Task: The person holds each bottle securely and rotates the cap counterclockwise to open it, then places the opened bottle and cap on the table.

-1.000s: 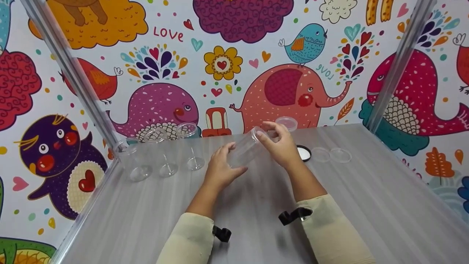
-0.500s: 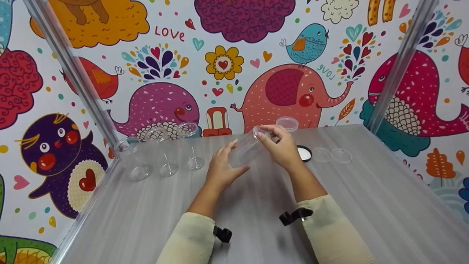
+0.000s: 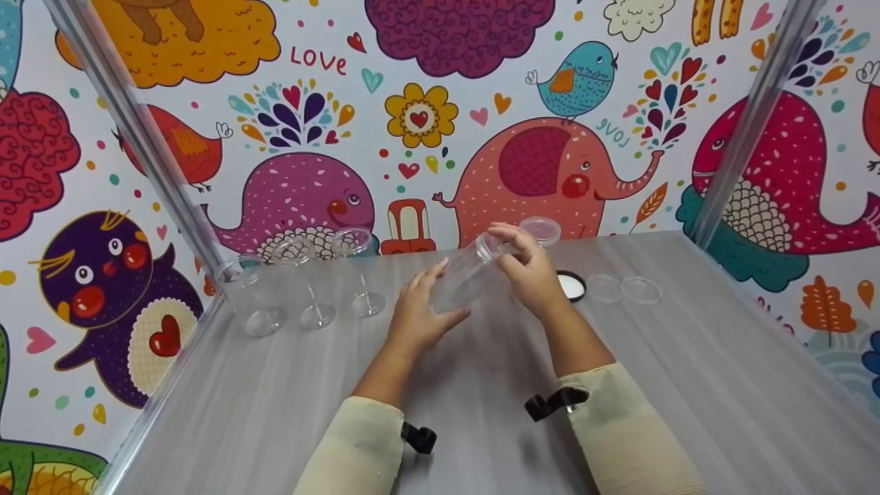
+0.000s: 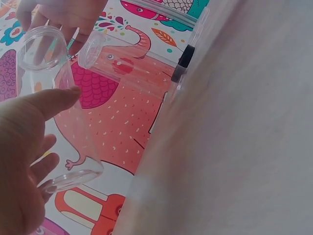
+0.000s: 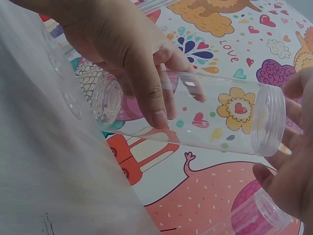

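Observation:
A clear plastic jar [image 3: 459,280] is held tilted above the table, its top toward the upper right. My left hand [image 3: 417,313] grips the jar's lower body, with the thumb [image 5: 155,110] on the near side and fingers round the far side. At the clear ridged top [image 5: 270,120], my right hand [image 3: 529,271] has its fingers loosely spread, some just behind the ridged end. The thumb of that hand stands a little apart from the jar in the right wrist view. Whether the ridged end is a separate lid, I cannot tell.
Several clear jars stand on the grey table [image 3: 481,412], among them a jar [image 3: 361,275] at the left and another jar [image 3: 540,230] behind my right hand. Right of it lie a black-rimmed white lid [image 3: 570,286] and two clear round lids [image 3: 641,290].
My right hand's fingers close in on the jar's top, then spread and lift off it again. My left hand keeps its grip, and the jar stays nearly in place.

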The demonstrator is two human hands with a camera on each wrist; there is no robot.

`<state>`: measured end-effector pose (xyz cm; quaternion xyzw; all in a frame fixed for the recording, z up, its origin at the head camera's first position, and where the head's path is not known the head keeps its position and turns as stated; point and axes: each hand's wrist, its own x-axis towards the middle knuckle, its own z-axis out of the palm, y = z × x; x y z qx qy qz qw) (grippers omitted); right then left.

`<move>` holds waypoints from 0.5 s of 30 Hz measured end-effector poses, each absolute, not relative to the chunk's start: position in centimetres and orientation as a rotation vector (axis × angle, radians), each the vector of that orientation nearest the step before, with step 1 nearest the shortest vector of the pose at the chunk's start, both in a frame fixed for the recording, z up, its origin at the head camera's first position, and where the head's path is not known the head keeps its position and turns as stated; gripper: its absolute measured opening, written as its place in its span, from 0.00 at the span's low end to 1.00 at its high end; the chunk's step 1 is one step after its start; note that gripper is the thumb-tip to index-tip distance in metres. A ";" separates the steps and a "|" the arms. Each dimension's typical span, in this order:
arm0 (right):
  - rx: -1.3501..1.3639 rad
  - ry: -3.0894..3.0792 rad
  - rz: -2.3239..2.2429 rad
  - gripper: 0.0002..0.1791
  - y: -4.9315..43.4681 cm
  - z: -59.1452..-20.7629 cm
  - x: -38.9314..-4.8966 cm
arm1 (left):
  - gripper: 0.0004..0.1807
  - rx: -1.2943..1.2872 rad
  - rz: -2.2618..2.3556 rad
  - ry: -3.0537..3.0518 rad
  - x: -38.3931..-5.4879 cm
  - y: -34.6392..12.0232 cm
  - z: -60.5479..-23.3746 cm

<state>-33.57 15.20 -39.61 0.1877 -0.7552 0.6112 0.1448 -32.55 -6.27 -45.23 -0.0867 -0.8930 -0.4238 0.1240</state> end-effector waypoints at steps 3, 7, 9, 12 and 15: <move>0.471 -2.212 1.654 0.24 15.2 -39.6 -33.6 | 0.52 -0.243 -1.250 -2.610 -32.5 -6.2 -45.2; 0.349 -2.293 1.519 0.29 15.1 -39.4 -33.6 | 0.52 -0.248 -1.246 -2.611 -32.4 -6.1 -45.1; 0.312 -2.321 1.476 0.30 15.1 -39.4 -33.6 | 0.52 -0.255 -1.236 -2.608 -32.4 -6.1 -45.1; 0.289 -2.337 1.440 0.29 15.0 -39.5 -33.6 | 0.52 -0.267 -1.221 -2.605 -32.4 -6.2 -45.3; 0.295 -2.329 1.440 0.27 15.0 -39.6 -33.6 | 0.52 -0.276 -1.213 -2.598 -32.5 -6.2 -45.4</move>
